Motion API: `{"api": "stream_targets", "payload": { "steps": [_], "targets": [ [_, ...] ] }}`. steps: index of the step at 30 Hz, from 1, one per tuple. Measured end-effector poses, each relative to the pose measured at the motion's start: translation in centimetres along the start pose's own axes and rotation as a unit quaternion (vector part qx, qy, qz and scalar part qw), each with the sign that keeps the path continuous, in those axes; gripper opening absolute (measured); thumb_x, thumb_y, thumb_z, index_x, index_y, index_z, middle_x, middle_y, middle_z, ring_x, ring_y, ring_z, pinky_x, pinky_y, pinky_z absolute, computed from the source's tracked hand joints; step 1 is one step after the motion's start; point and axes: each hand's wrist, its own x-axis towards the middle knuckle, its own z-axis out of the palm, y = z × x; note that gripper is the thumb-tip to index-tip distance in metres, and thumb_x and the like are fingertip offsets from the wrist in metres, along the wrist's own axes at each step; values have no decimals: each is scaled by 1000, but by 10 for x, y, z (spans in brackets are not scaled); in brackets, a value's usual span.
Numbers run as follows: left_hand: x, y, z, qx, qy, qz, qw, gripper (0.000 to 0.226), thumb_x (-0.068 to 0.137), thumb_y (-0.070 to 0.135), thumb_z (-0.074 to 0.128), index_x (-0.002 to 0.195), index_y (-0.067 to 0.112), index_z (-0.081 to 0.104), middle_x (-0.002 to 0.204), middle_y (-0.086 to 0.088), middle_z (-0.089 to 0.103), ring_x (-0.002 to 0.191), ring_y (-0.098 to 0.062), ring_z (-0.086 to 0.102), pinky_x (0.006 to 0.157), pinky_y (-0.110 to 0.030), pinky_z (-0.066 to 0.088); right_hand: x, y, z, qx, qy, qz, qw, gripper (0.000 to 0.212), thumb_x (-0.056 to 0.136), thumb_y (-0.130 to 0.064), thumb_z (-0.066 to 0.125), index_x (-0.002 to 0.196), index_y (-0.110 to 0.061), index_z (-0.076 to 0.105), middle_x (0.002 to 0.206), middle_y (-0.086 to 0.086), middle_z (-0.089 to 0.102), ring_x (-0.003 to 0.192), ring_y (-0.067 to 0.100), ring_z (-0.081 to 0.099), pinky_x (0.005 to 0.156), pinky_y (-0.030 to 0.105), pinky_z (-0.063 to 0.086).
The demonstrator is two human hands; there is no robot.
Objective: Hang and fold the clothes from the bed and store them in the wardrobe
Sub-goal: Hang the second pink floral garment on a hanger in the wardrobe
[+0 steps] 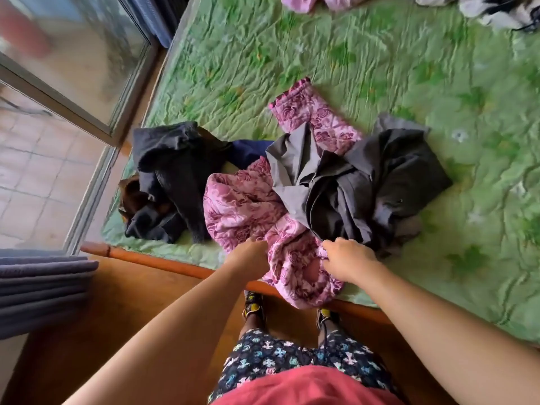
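Observation:
A pink floral garment (242,206) lies crumpled at the near edge of the bed (380,68), one end hanging over the wooden frame. My left hand (251,255) grips its fabric on the left, and my right hand (347,258) grips it on the right. A grey garment (365,176) lies heaped over the pink one just beyond my right hand. A black garment (172,173) sits bunched to the left, with a brown piece (133,197) and a navy piece (248,152) partly hidden under it.
The green quilted bedspread stretches away to the right and far side. More pink clothes (304,2) and a black-and-white garment (502,10) lie at the far edge. A glass sliding door (73,92) and grey curtain (41,290) stand on the left. The wooden bed frame (163,261) runs in front of my feet.

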Motion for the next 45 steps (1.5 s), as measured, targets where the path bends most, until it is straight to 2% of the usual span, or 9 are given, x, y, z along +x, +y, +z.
{"api": "stream_targets", "payload": {
  "steps": [9, 14, 17, 21, 26, 30, 37, 42, 45],
  "targets": [
    [84, -79, -17, 108, 43, 15, 993, 69, 86, 12, 62, 148, 28, 35, 153, -11, 23, 143, -34, 24, 101, -52, 49, 81, -67, 46, 98, -40, 64, 992, 57, 98, -47, 51, 149, -28, 34, 142, 16, 49, 132, 38, 47, 104, 48, 45],
    [151, -107, -35, 231, 64, 38, 970, 91, 88, 8, 56, 158, 34, 4, 167, -10, -12, 153, -33, -13, 120, -63, 6, 140, -83, 78, 231, -66, 92, 966, 77, 96, -51, 52, 159, -41, 8, 139, 16, 58, 122, 35, 58, 95, 42, 50],
    [180, -116, -37, 239, 70, 21, 968, 85, 90, 11, 54, 157, 36, 9, 161, -10, 24, 151, -33, 16, 116, -69, -5, 163, -93, 104, 307, -93, 111, 941, 72, 94, -48, 59, 155, -36, 25, 142, 12, 56, 118, 31, 60, 89, 34, 47],
    [195, -125, -33, 206, 50, 32, 977, 56, 96, 37, 47, 150, 39, 33, 117, 2, 66, 116, -28, 60, 115, -62, 14, 174, -90, 121, 271, 34, 161, 948, 26, 90, -20, 56, 115, -21, 60, 120, 11, 67, 110, 34, 64, 92, 41, 53],
    [176, -125, -39, 129, 41, 41, 990, 52, 92, 54, 46, 142, 40, 40, 113, -3, 67, 101, -30, 64, 85, -41, 49, 150, -85, 96, 374, 197, 181, 888, 12, 89, -4, 53, 84, -14, 56, 92, 17, 69, 90, 40, 63, 75, 42, 46],
    [148, -105, -68, 7, 101, 41, 994, 41, 75, 54, 43, 102, 29, 59, 91, 1, 66, 78, -28, 57, 67, -33, 46, 123, -69, 44, 438, 241, 210, 840, 18, 85, -2, 45, 76, -15, 54, 84, 11, 67, 82, 39, 60, 70, 40, 47],
    [79, -46, -171, -237, 174, 49, 955, 51, 62, 58, 51, 84, 17, 71, 79, 0, 70, 77, -21, 65, 68, -35, 52, 51, -38, -91, 524, 288, 190, 779, 24, 70, -22, 42, 73, -13, 64, 80, 7, 69, 84, 35, 62, 60, 32, 38],
    [27, 1, -244, -350, 183, 91, 914, 37, 66, 47, 65, 94, 24, 73, 83, 1, 74, 75, -17, 71, 58, -25, 58, -17, -25, -180, 555, 302, 130, 765, 26, 97, -7, 45, 79, -19, 59, 113, 28, 64, 112, 42, 61, 94, 46, 51],
    [-1, 26, -282, -294, 262, 144, 908, 23, 84, 41, 64, 98, 24, 69, 91, -3, 74, 79, -23, 70, 65, -31, 56, -65, -23, -229, 673, 329, 165, 642, 19, 88, -20, 50, 77, -12, 64, 70, 10, 70, 63, 23, 71, 58, 31, 57]
  ]
}}
